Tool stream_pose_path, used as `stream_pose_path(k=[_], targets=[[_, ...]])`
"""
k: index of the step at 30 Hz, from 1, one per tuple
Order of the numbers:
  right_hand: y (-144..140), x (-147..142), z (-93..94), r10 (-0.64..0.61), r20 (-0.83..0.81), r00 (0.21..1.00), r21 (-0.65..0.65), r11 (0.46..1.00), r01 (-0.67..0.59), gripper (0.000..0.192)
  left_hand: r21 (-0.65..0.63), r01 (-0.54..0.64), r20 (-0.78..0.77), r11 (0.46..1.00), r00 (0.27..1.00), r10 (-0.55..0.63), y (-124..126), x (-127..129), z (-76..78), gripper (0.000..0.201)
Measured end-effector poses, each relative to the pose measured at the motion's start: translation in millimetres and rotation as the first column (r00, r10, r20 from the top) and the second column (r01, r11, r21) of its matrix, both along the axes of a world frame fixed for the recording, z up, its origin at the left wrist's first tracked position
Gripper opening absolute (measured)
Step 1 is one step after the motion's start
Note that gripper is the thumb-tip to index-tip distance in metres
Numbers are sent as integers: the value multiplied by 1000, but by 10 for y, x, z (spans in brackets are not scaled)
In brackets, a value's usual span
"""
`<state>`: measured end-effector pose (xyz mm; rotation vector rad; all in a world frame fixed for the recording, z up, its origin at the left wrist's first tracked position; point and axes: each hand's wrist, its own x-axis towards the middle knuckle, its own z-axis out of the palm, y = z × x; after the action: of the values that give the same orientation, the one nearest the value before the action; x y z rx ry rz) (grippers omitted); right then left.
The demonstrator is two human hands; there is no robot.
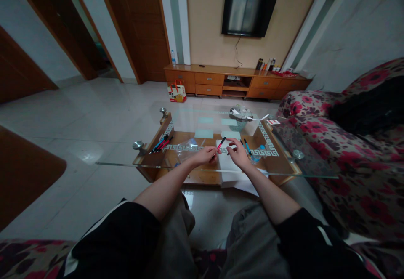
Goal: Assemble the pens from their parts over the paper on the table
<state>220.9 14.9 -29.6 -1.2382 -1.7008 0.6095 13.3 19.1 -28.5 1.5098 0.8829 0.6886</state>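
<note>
Above the glass coffee table (189, 121), my left hand (205, 155) is closed on a red pen (220, 145) with a black upper end. The pen tilts up toward the right. My right hand (237, 153) is just right of it, its fingers bent and apart, near the black end; no grip on the pen shows. Several red, blue and black pens (161, 144) lie in a pile at the table's left. A blue pen with a black end (246, 146) lies beyond my right hand. Left of the red pen, a clear plastic bag (186, 149) lies crumpled.
A lined waste basket (241, 123) appears at the table's far right. A water bottle (257, 156) is right of my right hand. White paper (232, 178) shows under the glass. A flowered sofa (341, 144) stands right; a TV cabinet (208, 77) is at the back.
</note>
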Motion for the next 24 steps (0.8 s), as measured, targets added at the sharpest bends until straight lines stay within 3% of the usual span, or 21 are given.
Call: stream_pose_path(k=[16,20,24], targets=[[-53,-18,87,33,97,995,47,998,-38,50,46,-26,-17,999,999,27,-36,14,15,32],[3,55,41,-53,102,993,63,997,47,48,40,-54,-2,998,999,54,-36,29,31,30],[92,198,-95,-126,208,970,22,992,125,33,32,-86,6,996,996,86,-22,12,7,25]])
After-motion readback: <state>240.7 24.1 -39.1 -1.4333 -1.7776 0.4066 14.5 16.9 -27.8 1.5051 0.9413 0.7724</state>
